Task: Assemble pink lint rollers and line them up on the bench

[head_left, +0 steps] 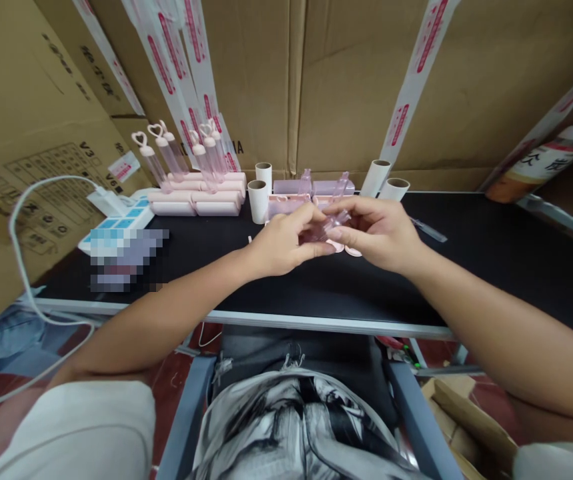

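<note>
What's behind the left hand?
Beyond the left hand: two upright white tubes, and right of them two lilac blocks. Whatever sits directly behind the palm and fingers is covered; can't tell.

Cardboard (346,87) stood at 12 o'clock, striped with red-and-white tape (433,33). At 9 o'clock, a white plug (103,202), trailing its cable (13,230), sat in a blue-and-white power strip (129,217). A bottle (541,167) tilted between 2 and 3; an open carton (471,427) showed between 4 and 5.

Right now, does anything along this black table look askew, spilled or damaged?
I see nothing plainly spilled or damaged. The orange-and-white printed bottle at the far right looks odd: it leans strongly, although the wide view may exaggerate this.
</note>
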